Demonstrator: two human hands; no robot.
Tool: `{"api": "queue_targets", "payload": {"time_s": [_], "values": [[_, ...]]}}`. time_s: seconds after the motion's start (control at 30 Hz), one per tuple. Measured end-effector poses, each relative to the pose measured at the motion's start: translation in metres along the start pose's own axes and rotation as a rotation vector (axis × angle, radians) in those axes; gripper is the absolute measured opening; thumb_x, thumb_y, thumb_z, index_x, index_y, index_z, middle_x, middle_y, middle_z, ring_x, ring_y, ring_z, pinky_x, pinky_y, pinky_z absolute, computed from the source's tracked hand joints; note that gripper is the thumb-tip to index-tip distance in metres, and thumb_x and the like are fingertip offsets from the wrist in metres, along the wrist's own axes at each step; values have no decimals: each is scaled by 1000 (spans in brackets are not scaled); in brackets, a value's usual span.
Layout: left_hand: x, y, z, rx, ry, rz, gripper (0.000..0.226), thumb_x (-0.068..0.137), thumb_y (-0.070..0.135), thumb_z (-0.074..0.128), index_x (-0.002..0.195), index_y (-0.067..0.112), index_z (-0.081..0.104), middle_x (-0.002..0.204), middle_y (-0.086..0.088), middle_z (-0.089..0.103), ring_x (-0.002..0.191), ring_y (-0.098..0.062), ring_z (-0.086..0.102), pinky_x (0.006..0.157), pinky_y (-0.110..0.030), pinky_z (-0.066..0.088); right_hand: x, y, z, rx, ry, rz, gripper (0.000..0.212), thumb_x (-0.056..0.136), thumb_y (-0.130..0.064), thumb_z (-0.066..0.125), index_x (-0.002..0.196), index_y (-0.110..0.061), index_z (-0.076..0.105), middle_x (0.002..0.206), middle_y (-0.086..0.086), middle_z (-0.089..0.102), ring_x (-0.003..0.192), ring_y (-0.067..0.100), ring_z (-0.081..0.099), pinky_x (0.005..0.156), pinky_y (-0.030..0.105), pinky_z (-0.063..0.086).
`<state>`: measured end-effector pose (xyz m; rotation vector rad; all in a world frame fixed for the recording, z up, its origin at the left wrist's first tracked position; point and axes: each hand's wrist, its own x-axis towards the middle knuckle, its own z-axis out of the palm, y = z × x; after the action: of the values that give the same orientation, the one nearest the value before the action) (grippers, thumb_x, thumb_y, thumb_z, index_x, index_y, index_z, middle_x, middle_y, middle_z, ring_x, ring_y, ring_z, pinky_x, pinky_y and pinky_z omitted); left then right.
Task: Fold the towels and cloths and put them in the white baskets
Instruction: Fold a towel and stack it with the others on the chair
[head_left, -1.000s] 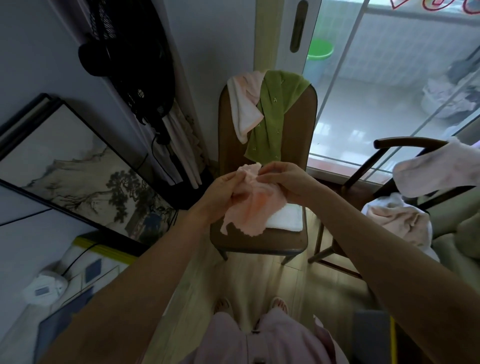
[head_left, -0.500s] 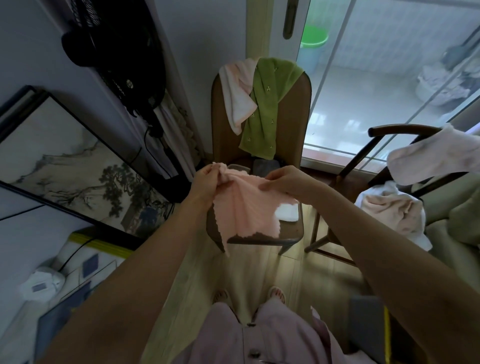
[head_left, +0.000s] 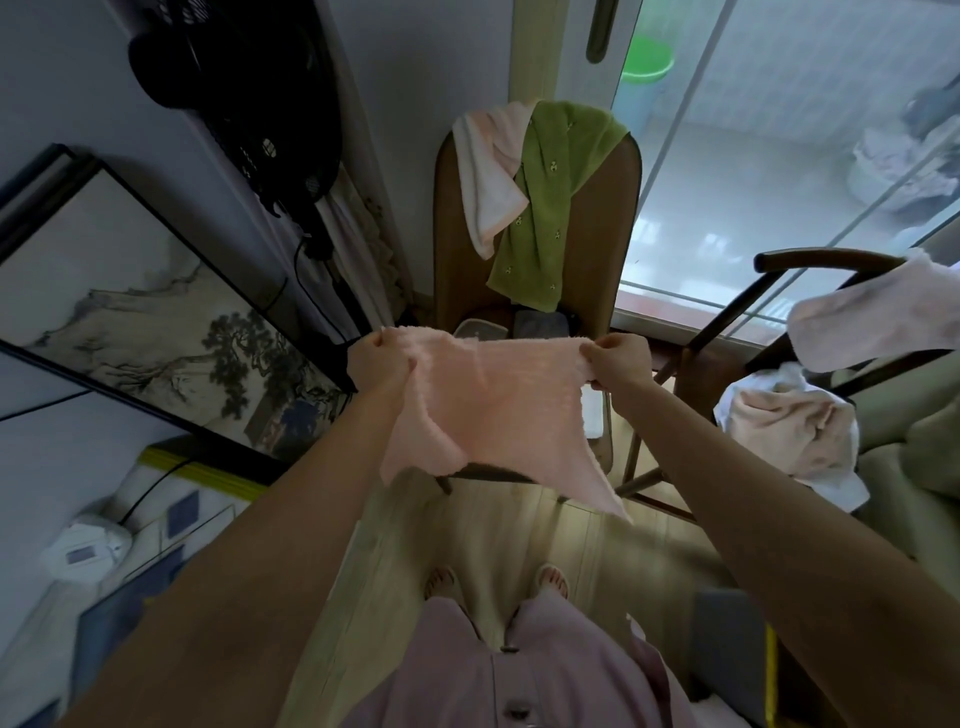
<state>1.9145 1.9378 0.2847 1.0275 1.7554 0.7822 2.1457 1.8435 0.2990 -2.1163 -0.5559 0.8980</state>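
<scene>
A small pink cloth (head_left: 488, 405) hangs spread out in the air in front of a brown chair (head_left: 618, 208). My left hand (head_left: 376, 364) pinches its top left corner and my right hand (head_left: 618, 358) pinches its top right corner, so the top edge is stretched flat between them. Over the chair back hang a green towel (head_left: 545, 197) and a pale pink-white towel (head_left: 488, 176). Folded items lie on the chair seat behind the cloth, mostly hidden. No white basket can be made out clearly.
A second dark wooden chair (head_left: 727, 322) on the right carries a pink cloth (head_left: 872, 312) over its arm and a crumpled pile (head_left: 789, 431) on its seat. A framed painting (head_left: 130, 322) leans at the left. A glass sliding door (head_left: 779, 156) lies behind.
The pink cloth was bunched between my hands over the chair seat. My hands have moved apart and upward, pulling it open into a spread sheet.
</scene>
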Motion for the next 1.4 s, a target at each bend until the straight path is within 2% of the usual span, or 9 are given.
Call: {"api": "queue_targets", "payload": {"time_s": [0.1, 0.2, 0.33, 0.53, 0.6, 0.77, 1.0, 1.2, 1.4], "values": [[-11, 3, 3, -104, -127, -47, 28, 85, -4, 66, 112, 3, 67, 99, -9, 63, 89, -18, 60, 67, -23, 51, -6, -3, 11, 67, -87, 19, 14, 91, -10, 63, 99, -1, 70, 86, 8, 60, 81, 20, 58, 76, 36, 57], [-28, 10, 12, -250, -249, -145, 16, 85, 13, 70, 100, 8, 72, 99, -11, 69, 95, -24, 64, 74, -30, 54, -13, -6, 23, 156, -201, 33, 17, 88, -13, 68, 102, -3, 71, 89, 5, 65, 93, 23, 63, 84, 35, 57], [-36, 9, 23, -185, -384, -145, 40, 73, 35, 77, 104, 10, 74, 102, -11, 72, 99, -27, 67, 92, -42, 54, -21, -13, 34, 241, -269, 59, 6, 83, -11, 74, 85, -11, 68, 92, 8, 65, 95, 27, 64, 88, 39, 56], [-48, 10, 34, -49, -389, -14, 34, 89, 31, 66, 116, 10, 63, 108, -8, 62, 100, -21, 59, 79, -29, 51, -30, -24, 37, 400, -446, 56, 10, 87, -6, 67, 95, -11, 68, 107, 13, 64, 105, 30, 63, 95, 43, 53], [-52, 11, 33, -15, -374, 78, 34, 90, 29, 65, 117, 8, 64, 103, -7, 61, 96, -18, 59, 77, -26, 51, -30, -26, 39, 400, -444, 53, 12, 85, -7, 70, 96, -11, 68, 109, 14, 65, 106, 30, 63, 97, 44, 52], [-55, 16, 31, -88, -386, 116, 31, 86, 24, 70, 115, 12, 69, 101, -3, 65, 101, -20, 61, 92, -39, 54, -36, -29, 37, 445, -416, 1, 16, 82, -10, 74, 96, -10, 66, 105, 13, 66, 103, 30, 65, 93, 41, 54], [-60, 24, 24, -223, -402, 162, 9, 85, 14, 70, 91, 20, 70, 92, -1, 68, 96, -21, 64, 75, -26, 55, -39, -36, 33, 522, -429, -102, 9, 88, -9, 66, 96, -8, 71, 94, 8, 69, 103, 33, 65, 94, 46, 53], [-62, 27, 23, -293, -333, 123, 10, 84, 15, 72, 94, 16, 70, 99, -7, 70, 102, -25, 65, 88, -40, 56, -37, -44, 30, 444, -332, -180, 14, 90, -5, 63, 99, -8, 73, 95, 3, 70, 100, 26, 66, 92, 44, 55], [-73, 31, 25, -304, -382, 170, 12, 85, 14, 71, 96, 17, 70, 93, 1, 70, 91, -15, 66, 81, -32, 57, -43, -50, 31, 378, -306, -241, 8, 81, -7, 75, 86, -13, 72, 89, 7, 68, 98, 29, 66, 91, 45, 55]]}}
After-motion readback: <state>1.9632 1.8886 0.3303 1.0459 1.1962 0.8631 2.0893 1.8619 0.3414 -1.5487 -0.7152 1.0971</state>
